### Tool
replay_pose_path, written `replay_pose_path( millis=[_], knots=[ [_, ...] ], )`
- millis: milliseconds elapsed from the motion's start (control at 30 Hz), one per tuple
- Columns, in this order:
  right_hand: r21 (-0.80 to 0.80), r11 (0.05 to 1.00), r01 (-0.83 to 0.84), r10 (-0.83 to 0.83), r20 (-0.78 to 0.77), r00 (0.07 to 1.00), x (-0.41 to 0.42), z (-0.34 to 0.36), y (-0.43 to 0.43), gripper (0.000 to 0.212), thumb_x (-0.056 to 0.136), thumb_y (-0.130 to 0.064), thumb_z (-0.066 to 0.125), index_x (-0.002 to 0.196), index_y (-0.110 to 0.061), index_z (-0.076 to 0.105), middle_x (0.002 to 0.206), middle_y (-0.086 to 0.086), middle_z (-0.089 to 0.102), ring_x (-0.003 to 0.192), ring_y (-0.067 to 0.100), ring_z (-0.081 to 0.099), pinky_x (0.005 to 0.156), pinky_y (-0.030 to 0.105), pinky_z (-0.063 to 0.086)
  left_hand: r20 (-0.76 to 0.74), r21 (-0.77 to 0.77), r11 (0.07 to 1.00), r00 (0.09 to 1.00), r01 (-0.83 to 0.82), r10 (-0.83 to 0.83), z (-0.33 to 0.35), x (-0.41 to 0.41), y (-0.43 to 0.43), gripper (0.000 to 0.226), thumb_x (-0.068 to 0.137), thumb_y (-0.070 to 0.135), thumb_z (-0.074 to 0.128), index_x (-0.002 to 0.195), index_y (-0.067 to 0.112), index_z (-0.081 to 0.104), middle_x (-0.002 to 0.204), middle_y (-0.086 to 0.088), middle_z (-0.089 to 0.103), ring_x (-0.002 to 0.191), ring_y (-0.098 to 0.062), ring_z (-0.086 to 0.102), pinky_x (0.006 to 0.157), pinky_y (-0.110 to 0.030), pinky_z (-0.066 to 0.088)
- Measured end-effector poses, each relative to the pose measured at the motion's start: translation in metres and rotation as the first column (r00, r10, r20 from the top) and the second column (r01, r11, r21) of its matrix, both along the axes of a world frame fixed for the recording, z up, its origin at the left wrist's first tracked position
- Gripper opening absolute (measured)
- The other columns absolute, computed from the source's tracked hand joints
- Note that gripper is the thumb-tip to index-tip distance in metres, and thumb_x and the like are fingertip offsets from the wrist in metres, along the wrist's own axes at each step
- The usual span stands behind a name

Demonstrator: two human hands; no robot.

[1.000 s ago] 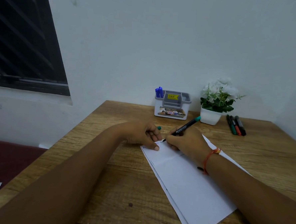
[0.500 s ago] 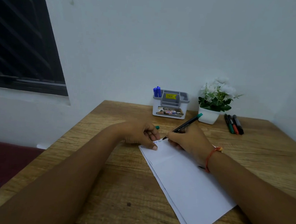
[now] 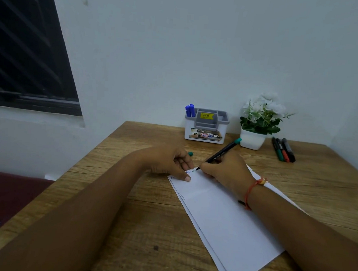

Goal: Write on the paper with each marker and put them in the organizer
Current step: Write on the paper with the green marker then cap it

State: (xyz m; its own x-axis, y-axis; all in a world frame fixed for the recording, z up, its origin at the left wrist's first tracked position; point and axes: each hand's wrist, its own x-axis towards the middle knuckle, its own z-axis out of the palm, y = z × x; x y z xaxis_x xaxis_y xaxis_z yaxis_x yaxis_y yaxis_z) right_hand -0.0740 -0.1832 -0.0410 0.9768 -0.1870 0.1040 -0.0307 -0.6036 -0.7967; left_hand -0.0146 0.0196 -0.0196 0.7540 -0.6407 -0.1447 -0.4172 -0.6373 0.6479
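Observation:
White paper sheets [image 3: 221, 217] lie stacked on the wooden table [image 3: 126, 226]. My right hand [image 3: 226, 171] grips a black marker with a green end [image 3: 223, 153], its tip touching the paper's far corner beside faint green writing. My left hand [image 3: 172, 162] holds the green cap [image 3: 190, 154] in curled fingers while its thumb presses the paper's corner. At the back stands the white and grey organizer [image 3: 206, 126] with two blue markers [image 3: 189, 110] in its left slot. Three more markers [image 3: 284, 149], green, red and black, lie at the back right.
A white pot with white flowers [image 3: 258, 123] stands between the organizer and the loose markers. The wall runs just behind them. A dark window sits at the left. Below the table's left edge is a dark red surface [image 3: 8, 198].
The marker tip has crept slightly to the right along the paper's top edge, leaving a little more green writing. My left hand stays put on the corner.

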Motion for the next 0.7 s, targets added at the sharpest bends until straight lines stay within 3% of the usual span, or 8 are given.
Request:
replay_pose_path(
  millis=[300, 467, 600, 700],
  knots=[
    [-0.022, 1.0, -0.004, 0.004, 0.017, 1.0, -0.0015, 0.0009, 0.0013, 0.021, 0.076, -0.03, 0.075, 0.084, -0.01, 0.073, 0.073, 0.003, 0.075, 0.07, 0.015, 0.071, 0.056, 0.027, 0.053, -0.002, -0.014, 1.0, 1.0, 0.004, -0.004, 0.0011, -0.0025, 0.0016, 0.043, 0.073, 0.034, 0.083, 0.113, 0.029, 0.068, 0.106, 0.006, 0.068, 0.094, -0.007, 0.06, 0.088, -0.025, 0.051],
    [-0.028, 1.0, 0.002, -0.002, 0.016, 1.0, -0.0023, 0.001, 0.0012, 0.019, 0.077, -0.029, 0.075, 0.083, -0.011, 0.074, 0.068, 0.001, 0.073, 0.062, 0.011, 0.068, 0.052, 0.026, 0.052, -0.008, -0.069, 0.998, 1.0, -0.008, 0.008, 0.0018, -0.0062, 0.0016, 0.054, 0.072, 0.026, 0.085, 0.119, 0.022, 0.059, 0.102, 0.006, 0.062, 0.086, -0.006, 0.057, 0.081, -0.021, 0.051],
    [-0.033, 0.999, 0.012, -0.012, 0.012, 1.0, -0.0008, 0.0001, 0.0013, 0.021, 0.075, -0.031, 0.075, 0.084, -0.012, 0.074, 0.072, 0.003, 0.075, 0.071, 0.018, 0.072, 0.067, 0.038, 0.061, -0.007, -0.084, 0.996, 1.0, -0.011, 0.01, 0.0001, -0.007, 0.0017, 0.055, 0.071, 0.026, 0.086, 0.119, 0.022, 0.058, 0.103, 0.005, 0.062, 0.085, -0.007, 0.056, 0.082, -0.023, 0.051],
    [-0.031, 0.999, 0.015, -0.015, 0.002, 1.0, -0.0003, -0.0003, 0.0005, 0.022, 0.075, -0.031, 0.074, 0.085, -0.011, 0.074, 0.073, 0.004, 0.075, 0.072, 0.02, 0.074, 0.069, 0.039, 0.062, -0.014, -0.075, 0.997, 1.0, -0.003, 0.002, 0.0003, -0.0066, 0.0016, 0.053, 0.072, 0.027, 0.085, 0.118, 0.024, 0.059, 0.103, 0.006, 0.061, 0.085, -0.006, 0.055, 0.083, -0.023, 0.051]
  ],
)
